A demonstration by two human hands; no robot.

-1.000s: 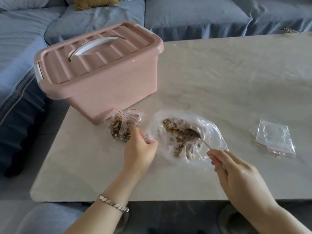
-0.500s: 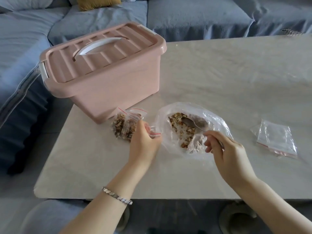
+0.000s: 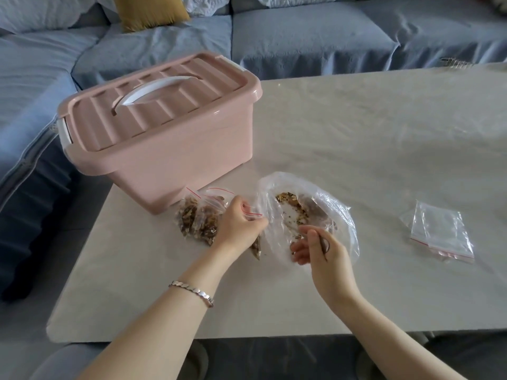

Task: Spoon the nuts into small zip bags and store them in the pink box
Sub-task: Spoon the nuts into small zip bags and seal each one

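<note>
Now a small zip bag (image 3: pixel 256 246) is pinched at its red-striped mouth by the left grip (image 3: pixel 241 223). A spoon (image 3: pixel 325 244) is held in the curled right grip (image 3: pixel 321 252), over the large clear bag of nuts (image 3: pixel 337 212). Filled zip bags (image 3: pixel 196 218) are seen just beside the closed pink box (image 3: pixel 164 149) on the desk (image 3: pixel 356 133).

The box (image 3: pixel 175 163) is pink, with raised stripes across its lid and a white handle (image 3: pixel 156 90). The surface (image 3: pixel 384 149) is pale cream with faint cloudy marks. The nuts (image 3: pixel 197 222) are brown. The small zip bags (image 3: pixel 441 234) are see-through with a red line. The sofa (image 3: pixel 301 37) is grey-blue, the cushion (image 3: pixel 149 10) mustard yellow, the bracelet (image 3: pixel 192 290) silver.
</note>
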